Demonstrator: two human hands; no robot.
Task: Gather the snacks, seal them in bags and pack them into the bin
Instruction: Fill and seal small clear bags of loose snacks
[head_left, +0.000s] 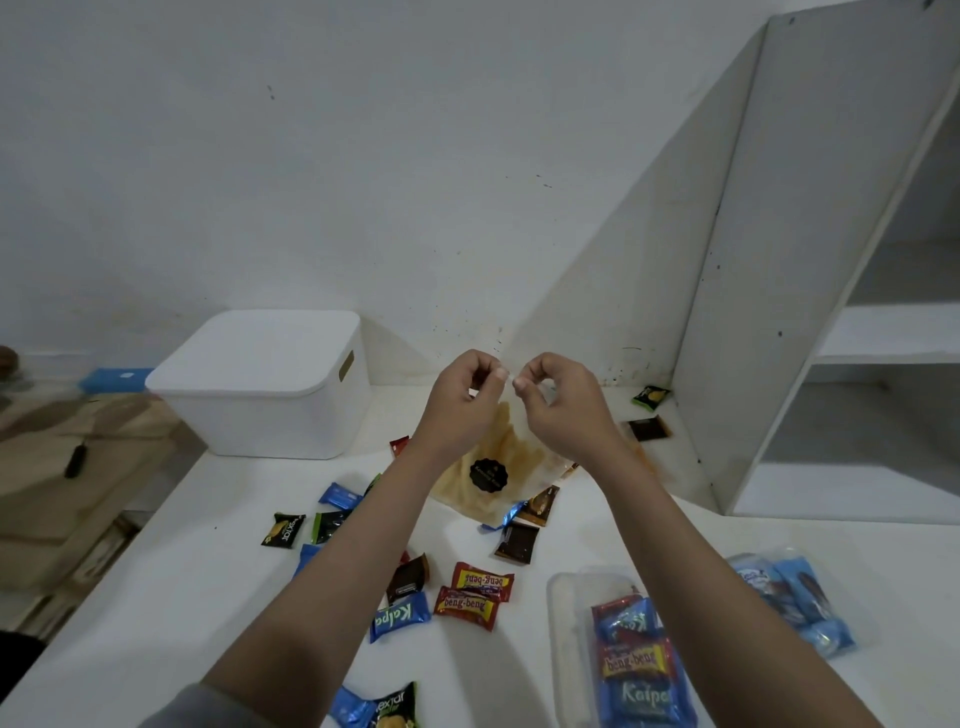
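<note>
A white table (182, 571) carries a closed, hard plastic bin (260, 384) with rounded corners at its far left, and above the table's middle hangs a thin clear bag (498, 467) of pale crisps bearing a round black sticker. The left hand (462, 400) and right hand (561, 400) each pinch its top edge between thumb and forefinger. It looks light, limp, slippery and easily crushed, so the top strip is probably the best hold; small glossy snack packets (475, 595) lie scattered flat below
</note>
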